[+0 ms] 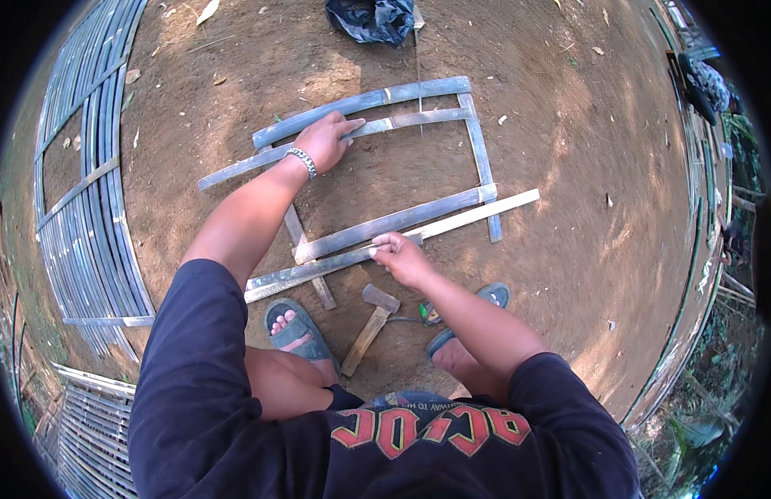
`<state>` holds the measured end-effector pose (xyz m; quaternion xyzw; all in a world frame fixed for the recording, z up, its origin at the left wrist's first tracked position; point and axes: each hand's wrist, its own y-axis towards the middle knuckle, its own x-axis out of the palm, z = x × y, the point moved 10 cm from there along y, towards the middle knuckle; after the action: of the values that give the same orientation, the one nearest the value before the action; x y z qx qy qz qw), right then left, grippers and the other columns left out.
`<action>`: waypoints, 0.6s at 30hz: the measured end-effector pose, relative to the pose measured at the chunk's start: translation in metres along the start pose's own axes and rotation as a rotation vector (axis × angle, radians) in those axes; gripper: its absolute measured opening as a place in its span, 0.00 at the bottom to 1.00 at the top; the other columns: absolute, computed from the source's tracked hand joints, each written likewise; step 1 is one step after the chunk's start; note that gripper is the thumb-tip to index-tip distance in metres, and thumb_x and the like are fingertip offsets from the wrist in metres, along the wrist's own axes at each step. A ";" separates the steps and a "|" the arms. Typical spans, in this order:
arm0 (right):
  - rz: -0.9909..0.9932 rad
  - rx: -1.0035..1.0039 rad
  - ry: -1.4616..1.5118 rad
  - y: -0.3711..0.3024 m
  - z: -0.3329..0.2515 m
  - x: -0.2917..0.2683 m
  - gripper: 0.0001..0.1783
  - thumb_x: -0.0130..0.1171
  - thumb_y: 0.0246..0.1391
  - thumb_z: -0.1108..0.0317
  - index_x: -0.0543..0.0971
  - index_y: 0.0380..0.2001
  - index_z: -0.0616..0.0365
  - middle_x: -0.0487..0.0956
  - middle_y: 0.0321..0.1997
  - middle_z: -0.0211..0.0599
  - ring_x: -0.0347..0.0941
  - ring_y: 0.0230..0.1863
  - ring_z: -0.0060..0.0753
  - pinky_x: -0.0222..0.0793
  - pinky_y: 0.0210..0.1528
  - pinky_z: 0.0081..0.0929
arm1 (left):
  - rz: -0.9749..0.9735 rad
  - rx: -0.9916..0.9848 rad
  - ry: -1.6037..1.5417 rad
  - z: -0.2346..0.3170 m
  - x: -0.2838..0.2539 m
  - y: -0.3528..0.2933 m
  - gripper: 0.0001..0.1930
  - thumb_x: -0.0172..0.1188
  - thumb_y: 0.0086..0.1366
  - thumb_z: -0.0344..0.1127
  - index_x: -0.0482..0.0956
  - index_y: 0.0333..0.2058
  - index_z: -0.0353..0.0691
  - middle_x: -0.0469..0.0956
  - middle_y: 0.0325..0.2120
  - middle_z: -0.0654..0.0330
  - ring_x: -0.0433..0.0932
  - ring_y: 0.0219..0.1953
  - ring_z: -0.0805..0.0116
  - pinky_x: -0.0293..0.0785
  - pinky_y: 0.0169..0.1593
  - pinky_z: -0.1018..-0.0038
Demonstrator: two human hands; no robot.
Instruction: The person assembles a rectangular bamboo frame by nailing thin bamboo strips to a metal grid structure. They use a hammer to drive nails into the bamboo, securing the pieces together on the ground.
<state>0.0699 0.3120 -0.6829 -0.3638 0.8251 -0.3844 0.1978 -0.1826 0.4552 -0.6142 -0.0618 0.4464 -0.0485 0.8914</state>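
Observation:
My left hand (323, 143) is closed over the inner bamboo strip (414, 121) near the far side of a bamboo frame on the ground, its index finger lying along the strip. Just beyond lies a thicker bamboo piece (427, 88). My right hand (404, 259) has thumb and fingers curled together over the near pale bamboo strip (485, 213); whatever is between the fingertips is hidden. Another split bamboo piece (435, 208) rests across the frame beside it. Two crosspieces, the right one (478, 141) plainly seen, run under the long pieces.
A wooden-handled hammer (369, 328) lies between my sandalled feet, near a small green packet (429, 313). A black plastic bag (371, 21) and a thin blade (418, 71) are beyond the frame. Bamboo slat panels (94, 183) lie to the left. Bamboo poles (693, 233) edge the right.

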 end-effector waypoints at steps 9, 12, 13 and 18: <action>-0.042 -0.018 -0.084 -0.004 -0.004 0.017 0.23 0.69 0.58 0.60 0.78 0.52 0.62 0.85 0.38 0.34 0.79 0.40 0.26 0.74 0.46 0.28 | -0.052 0.074 0.005 0.032 0.041 -0.021 0.25 0.62 0.65 0.32 0.76 0.62 0.55 0.75 0.44 0.54 0.78 0.48 0.50 0.77 0.51 0.57; -0.027 -0.018 -0.071 0.006 -0.014 0.011 0.24 0.69 0.58 0.59 0.78 0.52 0.62 0.85 0.38 0.34 0.79 0.40 0.27 0.74 0.47 0.28 | 0.032 0.019 -0.019 0.021 0.032 -0.011 0.24 0.60 0.64 0.31 0.78 0.60 0.54 0.76 0.44 0.55 0.79 0.49 0.51 0.78 0.52 0.59; -0.016 -0.026 -0.079 0.006 -0.020 0.009 0.24 0.69 0.58 0.59 0.78 0.52 0.63 0.85 0.39 0.34 0.79 0.40 0.26 0.74 0.47 0.28 | 0.067 0.020 -0.022 0.019 0.026 -0.006 0.24 0.60 0.65 0.31 0.78 0.60 0.54 0.77 0.44 0.54 0.79 0.48 0.51 0.78 0.52 0.59; -0.011 -0.044 -0.040 0.006 -0.037 0.012 0.24 0.69 0.59 0.58 0.78 0.52 0.63 0.84 0.38 0.33 0.79 0.40 0.24 0.74 0.47 0.27 | 0.183 0.097 0.061 0.011 0.009 0.015 0.23 0.58 0.66 0.31 0.79 0.59 0.54 0.77 0.43 0.55 0.80 0.46 0.52 0.78 0.50 0.59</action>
<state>0.0368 0.3234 -0.6652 -0.3804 0.8271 -0.3598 0.2041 -0.1684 0.4696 -0.6172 0.0241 0.4742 0.0098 0.8801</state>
